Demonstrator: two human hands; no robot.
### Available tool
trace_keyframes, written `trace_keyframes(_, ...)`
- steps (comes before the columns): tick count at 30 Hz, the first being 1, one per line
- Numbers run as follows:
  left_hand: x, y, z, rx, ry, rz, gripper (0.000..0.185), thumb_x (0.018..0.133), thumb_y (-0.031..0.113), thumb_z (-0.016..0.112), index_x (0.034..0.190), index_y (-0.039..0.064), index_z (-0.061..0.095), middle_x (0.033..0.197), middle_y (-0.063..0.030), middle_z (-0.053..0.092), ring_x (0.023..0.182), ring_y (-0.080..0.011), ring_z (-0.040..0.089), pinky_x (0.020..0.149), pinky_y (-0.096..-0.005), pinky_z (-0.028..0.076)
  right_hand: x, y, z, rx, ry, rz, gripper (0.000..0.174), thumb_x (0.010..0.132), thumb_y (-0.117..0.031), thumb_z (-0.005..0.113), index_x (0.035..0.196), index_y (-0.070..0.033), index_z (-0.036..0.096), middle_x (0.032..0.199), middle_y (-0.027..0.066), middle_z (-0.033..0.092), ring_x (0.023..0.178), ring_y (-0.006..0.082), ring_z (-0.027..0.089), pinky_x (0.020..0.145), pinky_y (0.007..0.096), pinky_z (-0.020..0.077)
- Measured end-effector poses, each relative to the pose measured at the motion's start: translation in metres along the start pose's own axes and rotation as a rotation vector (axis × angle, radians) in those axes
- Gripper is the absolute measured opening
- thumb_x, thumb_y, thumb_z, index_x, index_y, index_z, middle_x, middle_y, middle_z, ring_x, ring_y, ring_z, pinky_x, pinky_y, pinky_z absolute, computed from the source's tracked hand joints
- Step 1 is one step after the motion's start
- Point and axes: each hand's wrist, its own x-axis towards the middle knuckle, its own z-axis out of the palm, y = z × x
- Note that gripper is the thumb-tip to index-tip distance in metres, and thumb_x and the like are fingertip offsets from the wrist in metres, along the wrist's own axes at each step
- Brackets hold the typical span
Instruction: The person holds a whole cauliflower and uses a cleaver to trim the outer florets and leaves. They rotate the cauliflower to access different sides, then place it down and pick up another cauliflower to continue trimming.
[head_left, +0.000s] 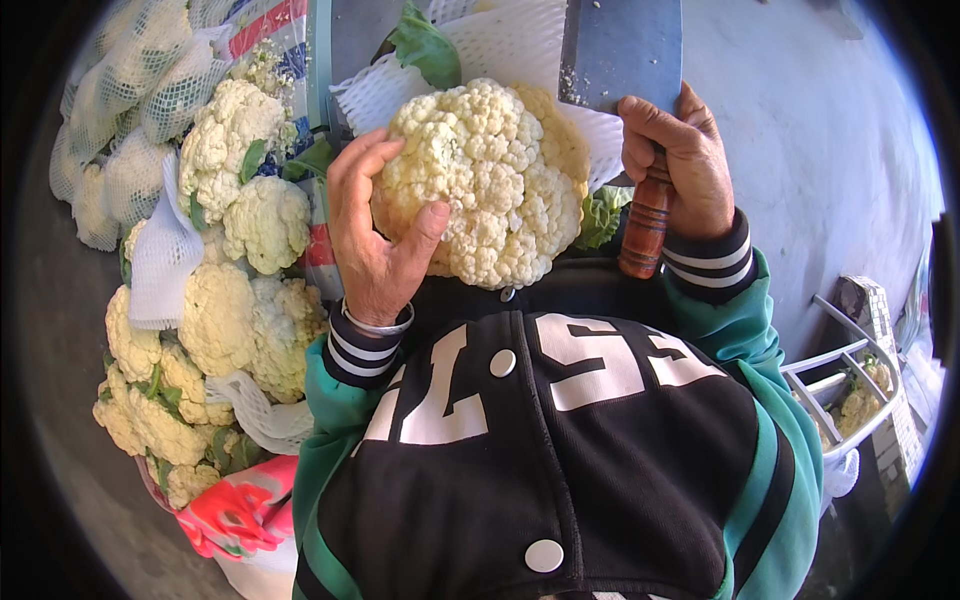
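A large cauliflower head is in front of my chest, florets facing up. Against its left side rests my left hand, thumb on top and fingers around the far edge. My right hand grips the turned wooden handle of a cleaver. The cleaver's broad blade points away from me, to the right of the cauliflower, with small white crumbs on it. White foam netting lies behind and partly under the head. A green leaf sticks up at its far side.
Several cauliflowers are piled at my left, with a loose foam net sleeve among them. Farther left lie netted cauliflowers. A red cloth hangs below the pile. At the right stands a metal-framed chair or rack with cauliflower pieces.
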Motion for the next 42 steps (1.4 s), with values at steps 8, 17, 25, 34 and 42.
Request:
trace_keyframes(8,-0.002,-0.003,0.006,-0.036,0.018,-0.049,0.056,0.090,0.040,0.069,0.127,0.001,0.053,0.135,-0.0187,0.047,0.123,-0.0328,0.049,0.106,-0.0454,0.038,0.001,0.006,-0.008,-0.044,0.054,0.044,0.012,0.092,-0.008,0.066,0.094,-0.007,0.054,0.059,0.0010,0.051,0.046,0.0096,0.044,0.044,0.0226,0.0375)
trace_keyframes(17,0.009,0.012,0.014,0.145,-0.071,0.094,0.072,0.090,0.054,0.063,0.137,0.002,0.048,0.143,-0.0211,0.042,0.130,-0.0363,0.043,0.109,-0.0483,0.035,-0.010,0.015,-0.036,-0.070,0.009,0.101,0.017,0.092,-0.010,0.067,0.104,-0.005,0.056,0.063,0.0059,0.060,0.046,0.0122,0.052,0.041,0.0233,0.0409)
trace_keyframes(25,0.012,-0.004,0.028,0.001,-0.057,0.042,0.064,0.095,0.047,0.057,0.139,0.003,0.045,0.146,-0.0205,0.039,0.133,-0.0339,0.038,0.112,-0.0469,0.029,-0.004,0.028,-0.043,-0.012,-0.044,0.099,0.022,0.090,-0.007,0.068,0.106,-0.002,0.053,0.066,0.0076,0.062,0.047,0.0132,0.054,0.044,0.0242,0.0442)
trace_keyframes(34,0.014,-0.011,0.029,-0.052,-0.048,0.007,0.064,0.095,0.049,0.055,0.139,0.003,0.045,0.145,-0.0200,0.039,0.133,-0.0337,0.037,0.113,-0.0485,0.028,0.000,0.032,-0.035,-0.046,-0.146,-0.002,0.017,0.094,-0.008,0.063,0.108,-0.002,0.055,0.093,0.0132,0.074,0.058,0.0137,0.065,0.050,0.0251,0.0532)
trace_keyframes(42,0.015,-0.011,0.030,-0.047,-0.045,0.020,0.063,0.095,0.048,0.055,0.139,0.003,0.045,0.144,-0.0202,0.041,0.132,-0.0340,0.039,0.113,-0.0484,0.029,0.001,0.038,-0.041,-0.044,-0.198,-0.072,0.015,0.097,-0.010,0.058,0.110,-0.003,0.056,0.099,0.0149,0.074,0.060,0.0137,0.066,0.052,0.0256,0.0553)
